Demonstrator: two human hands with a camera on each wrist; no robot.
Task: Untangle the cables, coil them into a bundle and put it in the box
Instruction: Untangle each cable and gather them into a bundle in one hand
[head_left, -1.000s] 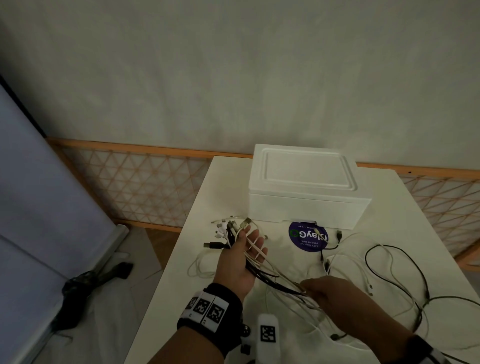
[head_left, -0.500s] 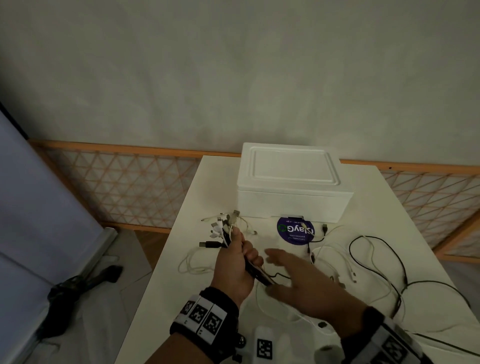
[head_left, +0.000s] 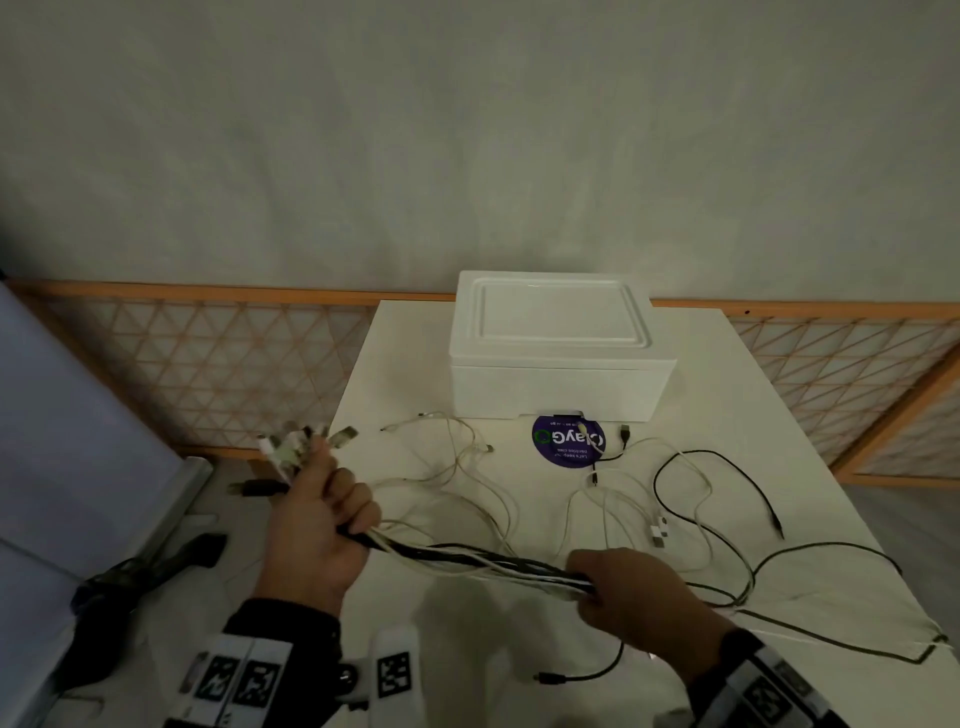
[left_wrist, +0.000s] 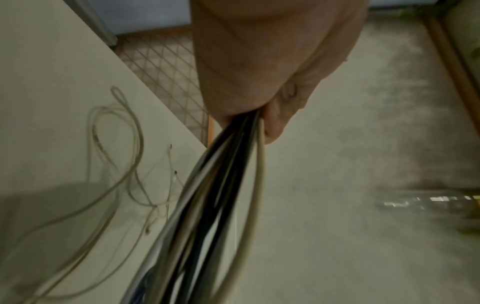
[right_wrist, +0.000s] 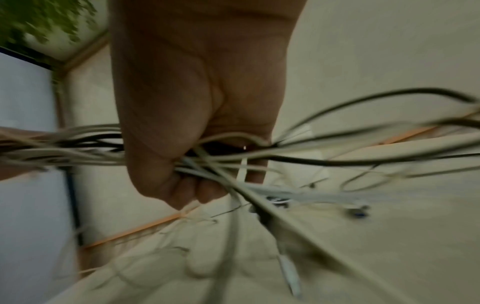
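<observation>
Two hands hold one run of cables (head_left: 483, 564) stretched between them above the table (head_left: 395, 364). The left hand (head_left: 317, 525) is clenched round the gathered plug ends (head_left: 301, 447), which fan out above its fist at the table's left edge. The right hand (head_left: 628, 597) is closed round the same strands further along, near the front of the table; the right wrist view shows its fingers (right_wrist: 182, 193) curled over a mix of white and black leads.

Beyond the right hand the loose tails (head_left: 691, 499) lie spread in loops across the table, some crossing one another, with free connectors among them. The box (head_left: 556, 364) stands at the back of the table with its lid on, touching a round purple sticker (head_left: 566, 441) at its front.

Step in hand, as judged: drawing the bunch straight before coiling

- Keep the left grip firm so the plug ends remain level
- Let the right hand slide along the strands with light pressure; a tight grip is likely to drag crossings into knots
- Where a loop catches, stop and lift that lead clear; do not pull through
- Watch the free connectors, which may snag on neighbouring loops
- Begin coiling only when the tails run parallel
- Remove the lid before the bundle is carried over
</observation>
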